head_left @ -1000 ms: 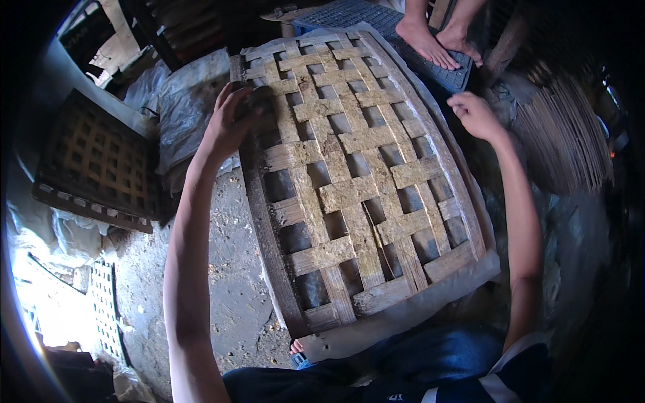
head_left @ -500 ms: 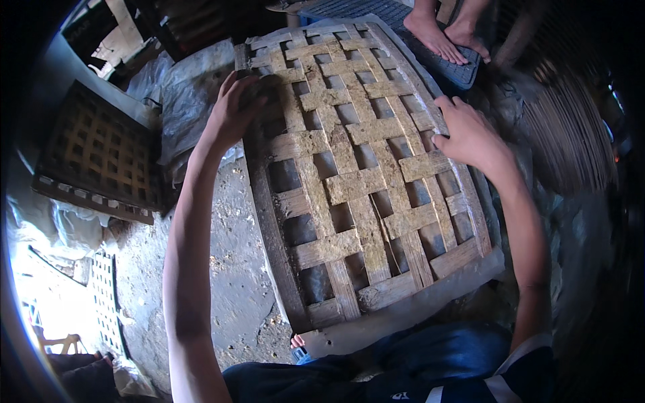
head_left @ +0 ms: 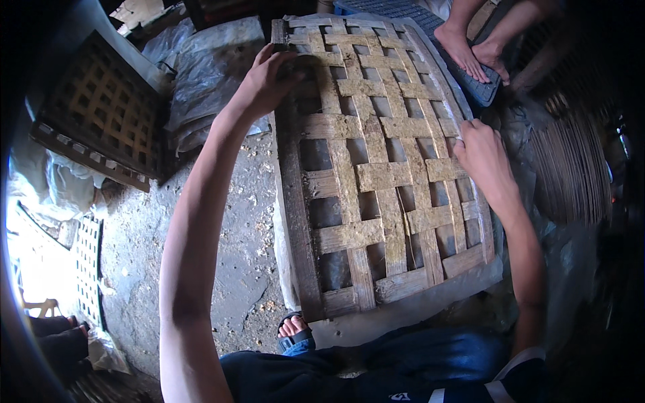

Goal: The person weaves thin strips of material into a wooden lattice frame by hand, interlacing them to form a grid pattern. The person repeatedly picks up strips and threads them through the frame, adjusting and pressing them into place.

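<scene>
A rectangular woven lattice frame (head_left: 398,171) of flat, pale, flaking slats, with wooden side rails, lies before me on translucent sheeting (head_left: 416,302). My left hand (head_left: 267,80) is at the upper part of its left rail, fingers curled over it, the tips partly in shadow. My right hand (head_left: 482,154) grips the right rail about halfway along, its fingers bent over the edge.
Another person's bare feet (head_left: 460,47) rest on a blue-edged ridged platform (head_left: 490,94). A second lattice panel (head_left: 101,104) leans at left by stacked plastic sheets (head_left: 208,74). A pile of thin sheets (head_left: 564,171) is at right, my sandalled foot (head_left: 294,336) below.
My right hand has come from just beside the frame onto its right rail. The view has shifted, and the frame with my left hand on it appears farther right and higher.
</scene>
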A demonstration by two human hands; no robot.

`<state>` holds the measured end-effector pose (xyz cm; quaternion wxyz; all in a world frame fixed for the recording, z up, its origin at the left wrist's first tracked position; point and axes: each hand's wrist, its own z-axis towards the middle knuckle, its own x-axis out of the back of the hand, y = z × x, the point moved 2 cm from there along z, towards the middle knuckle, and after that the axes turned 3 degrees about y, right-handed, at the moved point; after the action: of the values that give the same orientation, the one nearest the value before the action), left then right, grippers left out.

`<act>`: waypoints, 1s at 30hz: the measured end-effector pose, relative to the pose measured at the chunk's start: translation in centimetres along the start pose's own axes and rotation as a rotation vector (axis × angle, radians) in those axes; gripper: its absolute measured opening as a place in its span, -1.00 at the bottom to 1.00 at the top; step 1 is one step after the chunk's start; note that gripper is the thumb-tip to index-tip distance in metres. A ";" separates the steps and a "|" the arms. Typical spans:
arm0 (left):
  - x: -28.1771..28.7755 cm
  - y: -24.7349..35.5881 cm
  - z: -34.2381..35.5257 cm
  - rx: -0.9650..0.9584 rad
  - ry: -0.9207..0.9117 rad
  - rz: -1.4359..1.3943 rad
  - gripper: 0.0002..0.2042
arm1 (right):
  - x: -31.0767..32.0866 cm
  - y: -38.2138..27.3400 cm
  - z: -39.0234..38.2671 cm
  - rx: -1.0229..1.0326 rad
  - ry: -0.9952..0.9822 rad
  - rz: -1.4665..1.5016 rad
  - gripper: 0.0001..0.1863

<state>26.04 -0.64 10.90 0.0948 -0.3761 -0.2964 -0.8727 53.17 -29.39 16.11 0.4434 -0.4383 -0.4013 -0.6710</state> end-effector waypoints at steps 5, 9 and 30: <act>0.2 0.1 0.1 -0.034 -0.005 -0.046 -0.48 | -0.7 0.4 0.1 0.007 0.016 -0.063 -0.78; -0.2 -0.1 -0.1 -0.122 0.092 0.055 -0.57 | -0.1 0.7 0.0 0.020 0.057 -0.026 -0.80; 0.3 -0.3 -0.3 -0.041 0.024 -0.067 -0.48 | 2.3 2.5 -0.4 0.223 -0.117 0.230 -0.82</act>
<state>25.55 -0.56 10.85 0.0616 -0.3573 -0.2899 -0.8857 54.93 -31.02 18.50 0.5389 -0.4678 -0.4455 -0.5406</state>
